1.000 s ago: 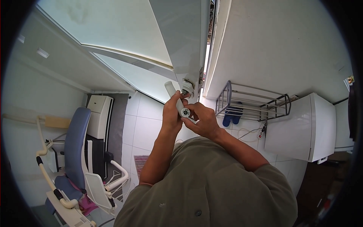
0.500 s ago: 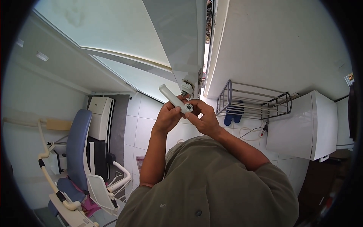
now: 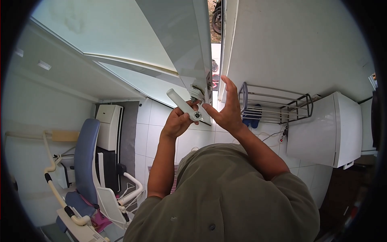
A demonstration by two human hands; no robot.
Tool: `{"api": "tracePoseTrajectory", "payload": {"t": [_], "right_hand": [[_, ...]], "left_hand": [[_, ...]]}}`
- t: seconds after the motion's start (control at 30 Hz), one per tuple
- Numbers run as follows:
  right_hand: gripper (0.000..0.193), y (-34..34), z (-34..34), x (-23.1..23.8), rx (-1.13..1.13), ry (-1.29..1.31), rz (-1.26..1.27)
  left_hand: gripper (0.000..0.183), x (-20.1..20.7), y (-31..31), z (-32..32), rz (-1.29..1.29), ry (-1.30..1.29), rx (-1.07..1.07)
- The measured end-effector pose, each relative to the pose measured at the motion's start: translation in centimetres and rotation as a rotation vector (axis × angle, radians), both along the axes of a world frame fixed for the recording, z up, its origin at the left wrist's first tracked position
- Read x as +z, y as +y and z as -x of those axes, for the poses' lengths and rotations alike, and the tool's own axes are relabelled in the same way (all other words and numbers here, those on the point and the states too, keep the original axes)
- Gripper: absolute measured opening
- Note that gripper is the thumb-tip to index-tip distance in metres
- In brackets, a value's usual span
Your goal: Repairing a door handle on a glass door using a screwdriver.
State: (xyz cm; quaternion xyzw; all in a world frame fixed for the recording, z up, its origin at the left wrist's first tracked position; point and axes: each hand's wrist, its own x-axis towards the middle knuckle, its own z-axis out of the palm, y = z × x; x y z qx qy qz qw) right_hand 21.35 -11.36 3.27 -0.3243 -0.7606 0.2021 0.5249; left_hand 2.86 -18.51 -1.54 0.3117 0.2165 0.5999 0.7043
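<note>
My left hand [image 3: 174, 123] grips a white lever door handle [image 3: 180, 102] by its round hub end. The lever points up and to the left, and the hub's hollow underside with a dark socket faces up. My right hand [image 3: 231, 114] is raised just to the right, apart from the handle, its fingers stretched out and the thumb spread. Beyond both hands stands a grey-framed door [image 3: 189, 56], partly open. On its face near the edge sits the lock fitting [image 3: 196, 92], partly hidden by my left fingers and the handle.
To the right a grey metal rack [image 3: 266, 107] stands by the wall, with blue slippers [image 3: 252, 117] under it and a white cabinet [image 3: 314, 131] beyond. A blue-padded chair [image 3: 86, 157] with cream tube arms is at the left. Through the door gap show shoes and a wheel [image 3: 217, 22].
My right hand has let go of the handle's hub and moved up and right, fingers opening. My left hand keeps the handle. The gap beside the door shows wider.
</note>
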Motion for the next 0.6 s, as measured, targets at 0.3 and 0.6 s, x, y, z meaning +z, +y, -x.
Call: {"api": "tracePoseTrajectory", "payload": {"t": [0.3,0.6], "right_hand": [[0.084,0.6,1.2,-0.4,0.066,-0.058,-0.024],[0.079,1.6,1.6,0.2,0.031,-0.129,-0.061]], "left_hand": [[0.049,0.8,0.1,0.8,0.022,0.056,-0.002],[0.046,1.1,0.6,1.2,0.032,0.066,-0.027]]}}
